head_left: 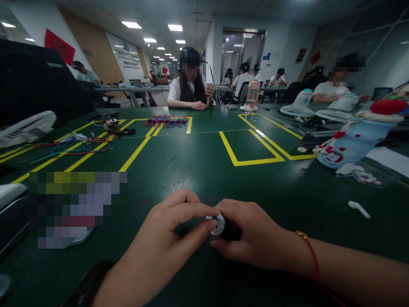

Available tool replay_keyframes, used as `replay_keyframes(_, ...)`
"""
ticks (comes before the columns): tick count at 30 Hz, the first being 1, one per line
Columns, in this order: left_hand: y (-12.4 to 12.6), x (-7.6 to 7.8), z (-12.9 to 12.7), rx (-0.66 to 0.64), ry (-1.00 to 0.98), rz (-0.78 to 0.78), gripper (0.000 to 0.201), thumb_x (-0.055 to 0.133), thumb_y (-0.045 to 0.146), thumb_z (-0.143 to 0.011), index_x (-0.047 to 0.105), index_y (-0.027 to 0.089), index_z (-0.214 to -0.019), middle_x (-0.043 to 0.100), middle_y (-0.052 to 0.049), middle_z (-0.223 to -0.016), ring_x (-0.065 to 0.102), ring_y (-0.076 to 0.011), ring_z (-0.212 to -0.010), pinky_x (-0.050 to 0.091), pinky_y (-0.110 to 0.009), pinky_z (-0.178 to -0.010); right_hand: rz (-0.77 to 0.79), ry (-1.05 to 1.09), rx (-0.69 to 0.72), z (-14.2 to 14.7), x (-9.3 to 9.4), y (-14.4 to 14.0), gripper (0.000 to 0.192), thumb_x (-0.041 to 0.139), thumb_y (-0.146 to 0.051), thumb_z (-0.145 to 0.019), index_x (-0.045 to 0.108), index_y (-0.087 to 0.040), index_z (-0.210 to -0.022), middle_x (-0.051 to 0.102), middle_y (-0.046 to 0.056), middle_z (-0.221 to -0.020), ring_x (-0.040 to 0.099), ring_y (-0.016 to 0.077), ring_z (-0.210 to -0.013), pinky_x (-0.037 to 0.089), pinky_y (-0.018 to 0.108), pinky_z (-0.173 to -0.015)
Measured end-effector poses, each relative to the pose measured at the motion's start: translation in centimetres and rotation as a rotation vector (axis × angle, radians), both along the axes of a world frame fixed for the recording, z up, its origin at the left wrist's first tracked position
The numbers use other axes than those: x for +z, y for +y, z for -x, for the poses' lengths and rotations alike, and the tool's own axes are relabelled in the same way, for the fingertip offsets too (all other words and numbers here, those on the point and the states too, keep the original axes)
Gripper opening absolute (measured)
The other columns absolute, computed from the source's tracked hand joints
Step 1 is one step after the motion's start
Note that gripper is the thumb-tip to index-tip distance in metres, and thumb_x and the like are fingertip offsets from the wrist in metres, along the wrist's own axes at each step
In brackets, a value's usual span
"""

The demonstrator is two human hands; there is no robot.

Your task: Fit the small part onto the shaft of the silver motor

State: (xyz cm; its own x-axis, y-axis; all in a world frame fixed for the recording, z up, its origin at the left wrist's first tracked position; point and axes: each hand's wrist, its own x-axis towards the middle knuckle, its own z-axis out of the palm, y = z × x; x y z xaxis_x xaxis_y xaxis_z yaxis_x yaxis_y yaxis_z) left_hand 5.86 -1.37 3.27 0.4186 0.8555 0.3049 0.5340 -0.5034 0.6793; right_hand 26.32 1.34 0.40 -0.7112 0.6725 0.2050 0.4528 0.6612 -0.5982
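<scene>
Head view, looking forward over a dark green table (179, 166). Both hands meet near the table's front edge, low in the middle of view.

Right hand (255, 232): fingers curled round a silver-ended dark piece (217, 228), firm grip, thumb below, much of the body hidden in the palm. Silver end is round and faces left. Left hand (169, 232): thumb and forefinger brought nearly together, tips on the silver end, pinching there; any smaller part between them too hidden to tell. The piece thus sits between the two hands, just above the table by the look of it. Red cord (313, 256) on the right wrist; dark band (92, 281) at the left.

Right of the hands, a white earbud (358, 209) lies alone. Beyond it, a clear packet (364, 175) beside a light-blue bottle (348, 143) with red top, which leans. Yellow tape (258, 162) marks outlines on the table. Far left-centre, a heap of red and blue wires (168, 121); loose wires (60, 151) nearer, at left. White fan (28, 128) at the left edge. Pixelated patch (89, 204) left of the hands, contents unreadable.

Across the table, a seated co-worker (188, 85) in white, one hand raised round a small object. Pink-topped bottle (252, 97) stands near.
</scene>
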Motion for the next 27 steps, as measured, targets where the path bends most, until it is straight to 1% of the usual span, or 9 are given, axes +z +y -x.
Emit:
replay_keyframes(3, 0.0, 0.1, 0.0, -0.001, 0.011, 0.053, 0.018, 0.058, 0.022, -0.089, 0.071, 0.030, -0.099, 0.057, 0.002, -0.082, 0.057, -0.0125, -0.074, 0.045, -0.023, -0.063, -0.016, 0.001, 0.005, 0.0, 0.0, -0.1, 0.023, 0.067, -0.029, -0.077, 0.059, -0.019, -0.097, 0.061, 0.001, -0.088, 0.053, 0.0142, -0.073, 0.037, 0.025, -0.062)
replay_keyframes(6, -0.1, 0.0, 0.3, 0.005, 0.000, 0.108, 0.020, 0.057, 0.025, -0.089, 0.067, 0.030, -0.106, 0.057, 0.001, -0.088, 0.056, -0.0147, -0.078, 0.045, -0.026, -0.066, -0.017, -0.002, 0.001, -0.1, 0.1, -0.2, 0.025, 0.067, -0.028, -0.077, 0.060, -0.019, -0.099, 0.061, 0.001, -0.089, 0.053, 0.0141, -0.073, 0.038, 0.025, -0.063)
replay_keyframes(8, 0.1, -0.5, 0.9, 0.050, -0.033, 0.152, 0.024, 0.056, 0.026, -0.088, 0.063, 0.029, -0.110, 0.057, 0.001, -0.088, 0.055, -0.0162, -0.078, 0.044, -0.028, -0.067, -0.006, 0.003, -0.002, -0.1, 0.2, -0.2, 0.027, 0.068, -0.028, -0.077, 0.060, -0.019, -0.101, 0.062, 0.000, -0.092, 0.054, 0.0137, -0.074, 0.038, 0.025, -0.064)
replay_keyframes(10, 0.6, -1.4, 1.7, 0.124, -0.079, 0.240, 0.021, 0.053, 0.027, -0.088, 0.062, 0.026, -0.108, 0.056, 0.001, -0.082, 0.054, -0.0168, -0.074, 0.042, -0.028, -0.065, 0.008, 0.016, -0.002, -0.1, 0.3, -0.1, 0.030, 0.069, -0.027, -0.076, 0.060, -0.020, -0.104, 0.063, 0.000, -0.095, 0.055, 0.0136, -0.077, 0.039, 0.025, -0.066)
replay_keyframes(13, 1.7, -2.7, 2.8, 0.212, -0.205, 0.376, 0.014, 0.053, 0.027, -0.088, 0.063, 0.023, -0.096, 0.056, 0.002, -0.074, 0.052, -0.0157, -0.069, 0.039, -0.027, -0.062, 0.022, 0.027, -0.006, -0.2, 0.4, -0.1, 0.032, 0.069, -0.025, -0.076, 0.060, -0.020, -0.106, 0.063, 0.000, -0.096, 0.056, 0.0137, -0.080, 0.040, 0.025, -0.069)
replay_keyframes(16, 2.6, -3.5, 3.4, 0.280, -0.373, 0.420, 0.010, 0.056, 0.022, -0.085, 0.065, 0.022, -0.090, 0.056, 0.003, -0.071, 0.050, -0.0135, -0.067, 0.038, -0.025, -0.062, 0.036, 0.031, -0.008, -0.3, 0.4, -0.1, 0.031, 0.069, -0.023, -0.075, 0.060, -0.020, -0.104, 0.063, -0.001, -0.096, 0.056, 0.0135, -0.080, 0.041, 0.025, -0.070)
replay_keyframes(22, 3.0, -3.6, 3.5, 0.354, -0.785, 0.553, 0.009, 0.062, 0.020, -0.080, 0.067, 0.019, -0.088, 0.057, 0.003, -0.073, 0.048, -0.0112, -0.067, 0.039, -0.022, -0.062, 0.049, 0.029, -0.016, -0.4, 0.4, -0.3, 0.030, 0.068, -0.022, -0.075, 0.059, -0.020, -0.103, 0.063, 0.000, -0.095, 0.056, 0.0136, -0.080, 0.041, 0.025, -0.069)
replay_keyframes(24, 3.0, -3.6, 3.5, 0.351, -0.817, 0.566, 0.008, 0.063, 0.020, -0.080, 0.067, 0.018, -0.087, 0.057, 0.002, -0.073, 0.048, -0.0108, -0.066, 0.039, -0.022, -0.062, 0.056, 0.022, -0.015, -0.4, 0.5, -0.2, 0.029, 0.068, -0.022, -0.075, 0.059, -0.020, -0.103, 0.063, 0.000, -0.094, 0.055, 0.0136, -0.078, 0.041, 0.025, -0.069)
replay_keyframes(27, 3.1, -3.8, 3.6, 0.338, -0.765, 0.552, 0.008, 0.063, 0.019, -0.081, 0.067, 0.019, -0.087, 0.057, 0.002, -0.072, 0.049, -0.0109, -0.065, 0.038, -0.022, -0.061, 0.054, 0.023, -0.015, -0.3, 0.5, -0.1, 0.029, 0.068, -0.022, -0.075, 0.059, -0.020, -0.103, 0.063, 0.000, -0.094, 0.055, 0.0139, -0.078, 0.041, 0.025, -0.068)
